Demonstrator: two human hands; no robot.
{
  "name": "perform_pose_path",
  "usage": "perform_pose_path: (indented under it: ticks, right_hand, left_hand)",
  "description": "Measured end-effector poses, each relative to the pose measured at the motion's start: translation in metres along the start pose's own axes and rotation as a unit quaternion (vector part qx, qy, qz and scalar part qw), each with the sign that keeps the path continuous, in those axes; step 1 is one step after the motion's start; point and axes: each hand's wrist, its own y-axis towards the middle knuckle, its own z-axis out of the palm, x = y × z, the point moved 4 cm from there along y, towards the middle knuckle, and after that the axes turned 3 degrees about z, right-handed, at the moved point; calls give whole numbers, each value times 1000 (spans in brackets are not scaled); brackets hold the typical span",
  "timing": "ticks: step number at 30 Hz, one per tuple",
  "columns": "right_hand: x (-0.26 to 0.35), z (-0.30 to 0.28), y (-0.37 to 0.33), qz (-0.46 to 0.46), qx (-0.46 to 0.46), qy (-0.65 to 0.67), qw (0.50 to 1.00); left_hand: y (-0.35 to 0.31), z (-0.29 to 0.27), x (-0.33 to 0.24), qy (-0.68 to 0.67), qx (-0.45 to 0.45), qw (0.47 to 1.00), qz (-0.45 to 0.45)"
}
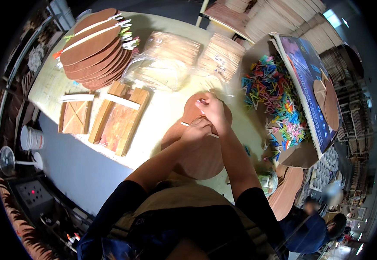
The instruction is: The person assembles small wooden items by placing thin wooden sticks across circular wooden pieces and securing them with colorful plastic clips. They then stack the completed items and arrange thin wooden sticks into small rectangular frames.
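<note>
A thin brown wooden plate shaped like a small guitar body [199, 161] lies flat on the table in front of me. A narrow pale wooden strip [185, 124] runs across its waist. My left hand [196, 131] is closed over the strip, whose two ends show either side of the fingers. Just beyond it, my right hand [213, 109] is over the plate's upper part, thumb and fingers pinched together. Whatever lies between those fingertips, if anything, is too small to make out.
At the far left, similar plates [91, 45] are stacked with strips and clips. Two wooden jigs [121, 113] sit nearer. Bundles of thin sticks [171, 47] lie at the back. On the right, a carton [303, 82] holds many coloured clips [279, 102]. Other people [303, 229] are at lower right.
</note>
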Motion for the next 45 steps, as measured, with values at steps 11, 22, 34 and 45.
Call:
perform_pose_path:
  ticks: [11, 22, 34, 45]
  right_hand:
    - [59, 89, 4, 157, 362, 195, 898]
    - [-34, -68, -52, -8, -103, 42, 994]
    - [-150, -69, -220, 196, -178, -331, 906]
    - [-129, -69, -212, 111, -170, -314, 927]
  left_hand:
    - [-9, 5, 6, -380, -64, 898, -213]
    - [-2, -9, -4, 22, -51, 998, 20]
    - [-3, -41, -15, 15, 36, 995, -86]
    - [-201, -291, 88, 17, -502, 789, -354]
